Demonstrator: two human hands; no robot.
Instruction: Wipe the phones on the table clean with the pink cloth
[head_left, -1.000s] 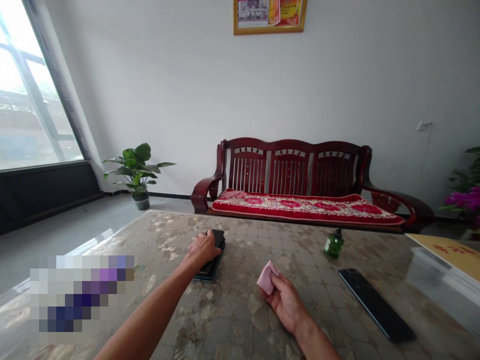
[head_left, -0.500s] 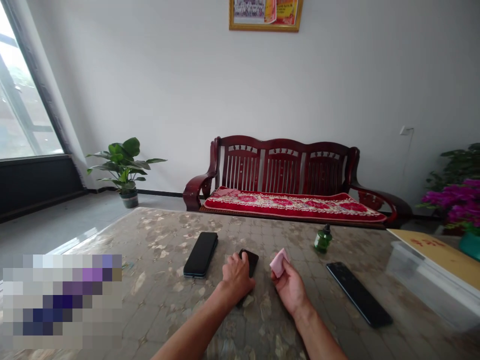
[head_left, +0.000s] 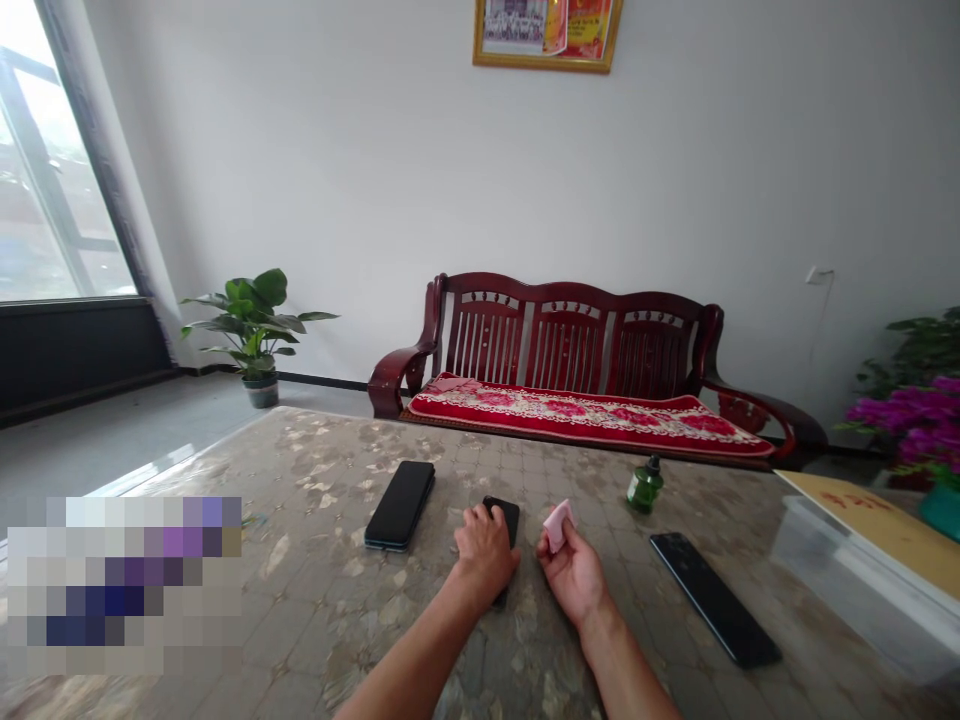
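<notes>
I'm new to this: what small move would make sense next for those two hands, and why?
Perhaps bring the pink cloth sideways onto the phone. The right hand holds the cloth just beside it, not touching it, while the left hand lies over the phone and might steady it.

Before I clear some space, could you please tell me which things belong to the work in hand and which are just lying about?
In use:
- flat black phone under the left hand
- small pink cloth in the right hand
- perhaps the stacked black phones

Apparently lying about:
- green transparent bottle
- long black phone
- clear plastic box
</notes>
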